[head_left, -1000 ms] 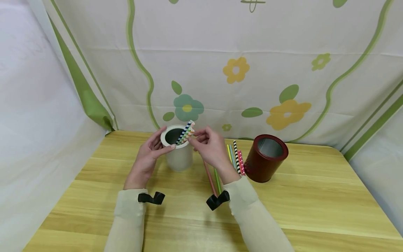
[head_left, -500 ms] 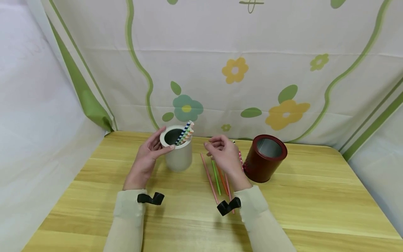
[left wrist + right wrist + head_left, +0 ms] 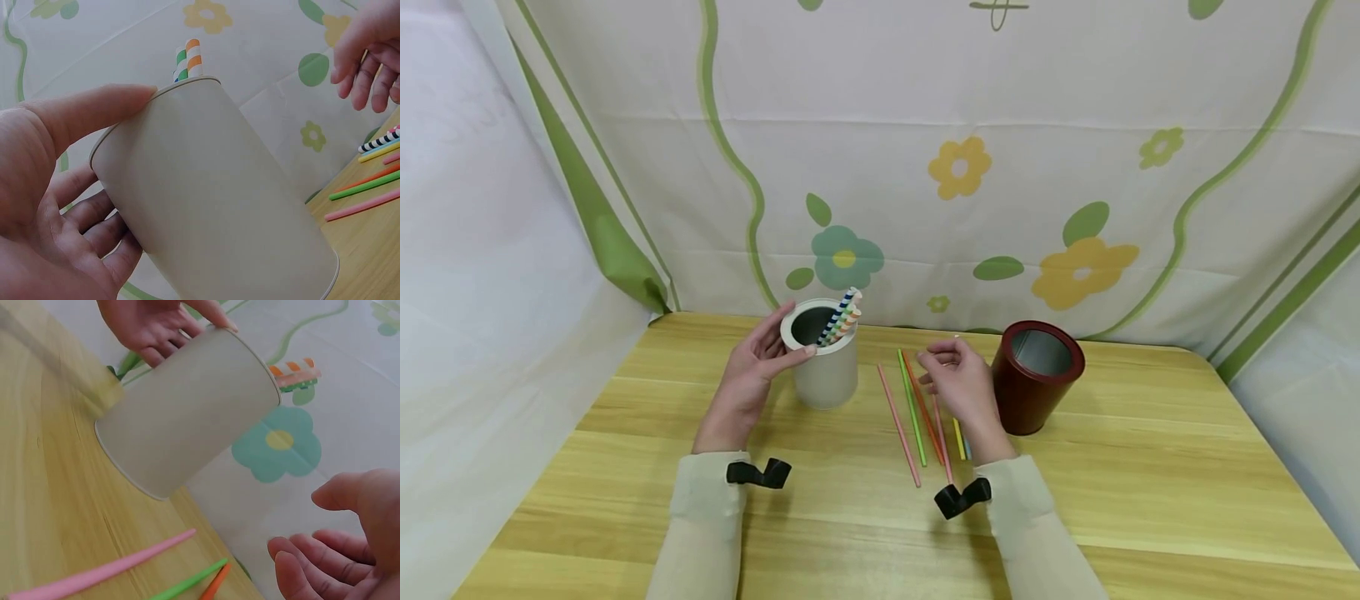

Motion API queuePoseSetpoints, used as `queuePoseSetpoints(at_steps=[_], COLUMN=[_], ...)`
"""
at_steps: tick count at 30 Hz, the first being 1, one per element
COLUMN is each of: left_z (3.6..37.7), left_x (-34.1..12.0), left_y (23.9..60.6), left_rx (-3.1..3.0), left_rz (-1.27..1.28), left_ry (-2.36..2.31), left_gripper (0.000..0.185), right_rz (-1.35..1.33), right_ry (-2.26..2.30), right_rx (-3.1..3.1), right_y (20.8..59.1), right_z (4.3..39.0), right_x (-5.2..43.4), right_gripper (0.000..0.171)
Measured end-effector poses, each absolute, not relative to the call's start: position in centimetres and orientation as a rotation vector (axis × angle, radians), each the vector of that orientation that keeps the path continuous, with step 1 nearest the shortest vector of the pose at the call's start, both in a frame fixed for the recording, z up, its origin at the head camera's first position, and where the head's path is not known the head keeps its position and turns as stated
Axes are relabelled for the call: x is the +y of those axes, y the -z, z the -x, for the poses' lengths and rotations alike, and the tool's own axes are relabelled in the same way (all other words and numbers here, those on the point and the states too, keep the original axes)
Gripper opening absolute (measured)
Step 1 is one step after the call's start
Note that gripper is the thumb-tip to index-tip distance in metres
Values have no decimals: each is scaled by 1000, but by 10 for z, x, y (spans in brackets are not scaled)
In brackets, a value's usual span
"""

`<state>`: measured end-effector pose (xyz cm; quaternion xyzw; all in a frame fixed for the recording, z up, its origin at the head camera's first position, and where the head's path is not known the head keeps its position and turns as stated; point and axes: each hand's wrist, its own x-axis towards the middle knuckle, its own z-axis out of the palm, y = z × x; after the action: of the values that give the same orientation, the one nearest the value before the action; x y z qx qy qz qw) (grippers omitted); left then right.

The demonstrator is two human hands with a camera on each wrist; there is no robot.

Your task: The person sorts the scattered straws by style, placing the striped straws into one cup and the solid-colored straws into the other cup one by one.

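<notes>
My left hand [image 3: 753, 375] holds the off-white can [image 3: 827, 379], thumb on its rim and fingers along its side. Striped paper straws [image 3: 840, 318] lean inside the can and stick out past its right rim; navy, green and orange stripes show. In the left wrist view, orange and green striped straw ends [image 3: 194, 57] rise above the rim. My right hand [image 3: 961, 382] hovers over the loose straws with its fingers loosely bent and nothing between them. In the right wrist view, thumb and fingers [image 3: 337, 562] stand apart. Under and beside that hand lie a pink straw [image 3: 898, 425], a green straw [image 3: 912, 408] and an orange straw [image 3: 925, 408].
A dark red can [image 3: 1030, 396] stands upright just right of my right hand, its open mouth facing up. The left wrist view shows a black-and-white striped straw [image 3: 379, 141] and a yellow straw [image 3: 379, 151] farther back on the wooden table [image 3: 850, 517]. Flowered cloth [image 3: 895, 192] hangs behind.
My right hand has let go of the striped straws in the off-white can and moved right, over the loose straws. The left hand has kept its hold on the can.
</notes>
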<state>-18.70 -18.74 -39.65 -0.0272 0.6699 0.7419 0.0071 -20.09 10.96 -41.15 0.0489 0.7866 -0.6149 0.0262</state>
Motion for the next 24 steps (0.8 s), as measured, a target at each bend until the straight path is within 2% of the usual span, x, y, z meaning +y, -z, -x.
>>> queuePoseSetpoints(at_steps=[11, 18, 24], left_z=[186, 186, 186], left_x=[-187, -186, -187], left_y=[396, 397, 397], left_rx=[2093, 2101, 2086], left_rz=[89, 79, 95], left_ry=[-2320, -2318, -2331], left_gripper=[84, 83, 83], right_rz=[-248, -318, -272], right_ry=[1867, 1702, 1489], right_rx=[2458, 2591, 2740], right_y=[422, 426, 433], right_z=[200, 193, 183], right_x=[125, 132, 137], right_gripper=[49, 44, 39])
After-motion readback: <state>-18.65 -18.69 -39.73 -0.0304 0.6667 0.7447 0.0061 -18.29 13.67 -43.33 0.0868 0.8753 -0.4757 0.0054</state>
